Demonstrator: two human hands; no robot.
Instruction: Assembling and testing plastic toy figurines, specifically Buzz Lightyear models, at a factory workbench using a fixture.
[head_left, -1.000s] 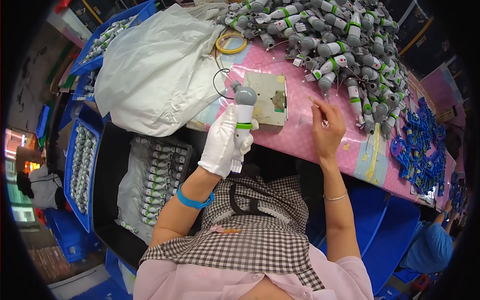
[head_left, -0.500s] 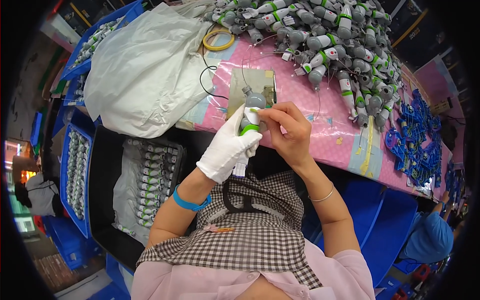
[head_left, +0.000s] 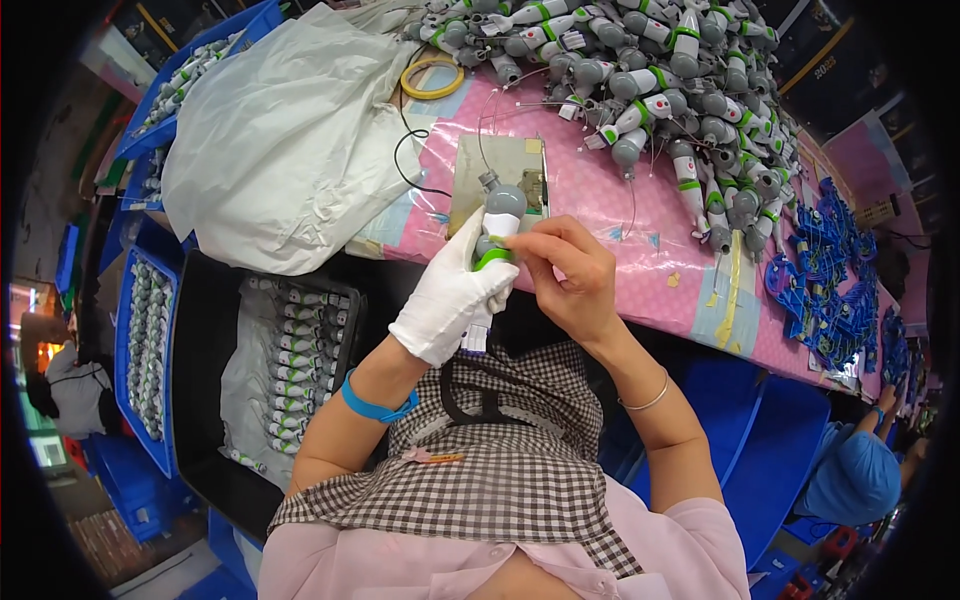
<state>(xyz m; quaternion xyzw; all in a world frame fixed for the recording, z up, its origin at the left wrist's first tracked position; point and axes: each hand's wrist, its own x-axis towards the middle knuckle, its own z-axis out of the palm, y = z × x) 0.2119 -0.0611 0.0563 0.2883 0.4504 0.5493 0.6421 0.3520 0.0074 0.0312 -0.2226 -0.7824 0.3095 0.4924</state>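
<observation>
My left hand (head_left: 440,300), in a white glove, is closed around a toy robot arm (head_left: 508,200) with a grey ball joint, white body and green band. Its grey end points away from me, and its white hand hangs out below the glove. A thin wire runs from the far end. My bare right hand (head_left: 575,275) pinches thumb and forefinger against the arm's side, just above the green band; a speck of green shows at the fingertips, too small to make out. Beneath the toy arm, on the table edge, lies a flat metallic plate (head_left: 470,165).
A heap of similar toy arms (head_left: 640,80) covers the table's far side. Blue parts (head_left: 825,280) pile up at right. Left are a white plastic sheet (head_left: 290,150), a yellow tape roll (head_left: 432,92) and a black crate (head_left: 215,440) holding rows of arms. Another person (head_left: 855,470) sits far right.
My right fingertips have slid down the toy arm toward its green band. The left hand keeps its grip, and the whole view has shifted slightly.
</observation>
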